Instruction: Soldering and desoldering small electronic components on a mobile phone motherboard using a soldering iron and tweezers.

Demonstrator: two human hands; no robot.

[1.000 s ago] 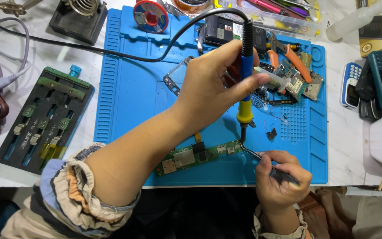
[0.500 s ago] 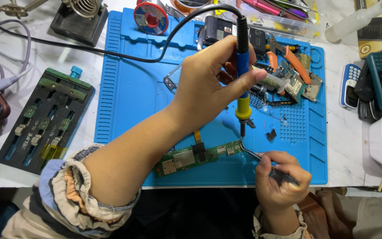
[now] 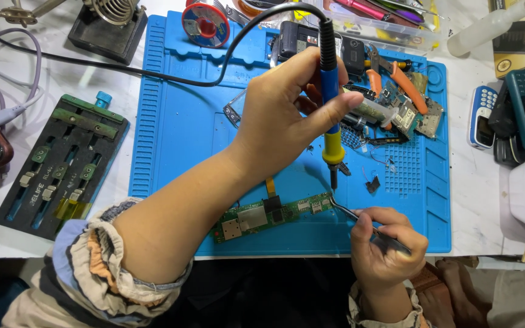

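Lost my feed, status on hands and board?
Left hand grips soldering iron, tip above board. Right hand holds tweezers at green circuit board end. Nothing blocking.

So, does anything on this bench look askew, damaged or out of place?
Nothing looks damaged or spilled. The green circuit board lies slightly tilted at the blue mat's front edge. Loose board scraps pile by the orange pliers, and small dark bits lie scattered nearby.

Matt blue rubbery work mat [image 3: 177,140], glossy blue-and-yellow plastic soldering iron [image 3: 329,91], thin shiny metal tweezers [image 3: 350,212], green circuit board [image 3: 271,215], smooth white table [image 3: 62,79]
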